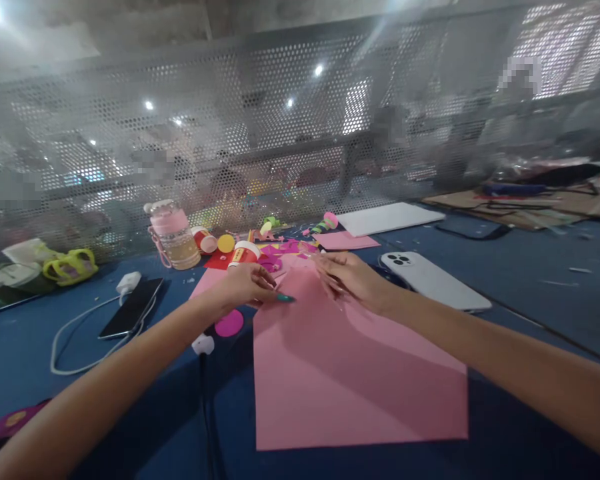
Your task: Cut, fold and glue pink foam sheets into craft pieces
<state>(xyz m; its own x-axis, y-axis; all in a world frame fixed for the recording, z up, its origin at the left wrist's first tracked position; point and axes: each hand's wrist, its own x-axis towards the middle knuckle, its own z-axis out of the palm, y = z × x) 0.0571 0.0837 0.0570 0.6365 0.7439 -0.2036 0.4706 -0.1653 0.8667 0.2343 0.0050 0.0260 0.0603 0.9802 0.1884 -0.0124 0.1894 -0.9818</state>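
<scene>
— Both arms are stretched out over the blue table [530,280], and the hands meet at the far end of a big pink paper sheet [350,373].

— What's the left hand [247,285] got?

— Fingers curled, pressed on the sheet's far left corner. A teal tip [285,298] sticks out past the fingers — pen or painted nail, I can't tell. Whether it actually pinches the paper, I can't tell either.

— And the right hand [347,277]?

— Half open, fingers bent down onto the sheet's far edge, touching it, not clearly gripping.

— Where does the sheet lie?

— Flat on the table, straight ahead of the person, near edge close to them.

— Around it?

— A white phone [435,280] face down just right of the right wrist. A dark phone [131,308] with a white cable [70,333] off to the left. Behind the hands, a litter of magenta paper scraps [280,257], a red-and-white cup [244,253], a pink-lidded bottle [173,237], and a magenta paper disc [229,323] beside the left wrist.
</scene>
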